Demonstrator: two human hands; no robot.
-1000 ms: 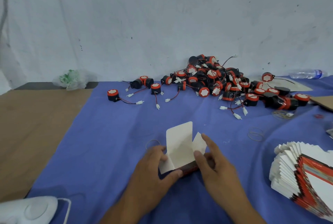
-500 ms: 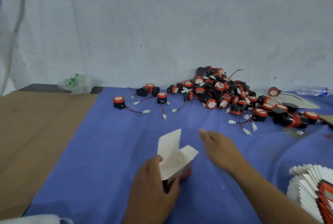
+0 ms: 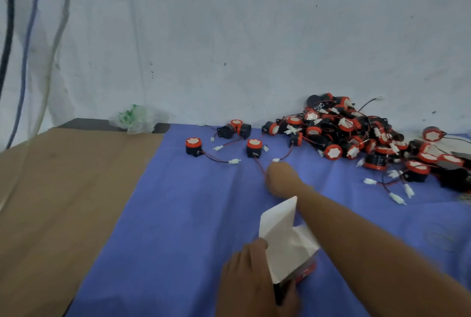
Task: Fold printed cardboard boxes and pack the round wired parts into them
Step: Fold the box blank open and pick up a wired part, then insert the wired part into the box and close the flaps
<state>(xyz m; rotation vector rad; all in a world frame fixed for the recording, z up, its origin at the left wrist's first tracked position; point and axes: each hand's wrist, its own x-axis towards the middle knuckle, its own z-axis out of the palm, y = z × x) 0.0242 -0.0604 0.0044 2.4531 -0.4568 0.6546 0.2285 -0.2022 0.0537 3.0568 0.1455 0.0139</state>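
A small printed cardboard box (image 3: pixel 285 240) stands on the blue cloth (image 3: pixel 178 214) at the bottom centre, its white top flaps open. My left hand (image 3: pixel 249 278) grips the box's left side. My right hand (image 3: pixel 281 179) is stretched forward past the box, fingers curled over the end of the red wire that runs from a black round part with an orange top (image 3: pixel 254 148). A big pile of the same wired parts (image 3: pixel 344 133) lies at the back right against the wall. The view is blurred.
Two more loose parts (image 3: pixel 193 147) (image 3: pixel 235 128) lie left of my right hand. Brown board (image 3: pixel 63 189) covers the table's left part. A crumpled plastic bag (image 3: pixel 135 119) sits by the wall. Cables (image 3: pixel 25 49) hang at the far left.
My right hand has let go of the box flaps and reached forward to a loose part's wire. My left hand keeps holding the box. The view has tilted upward.
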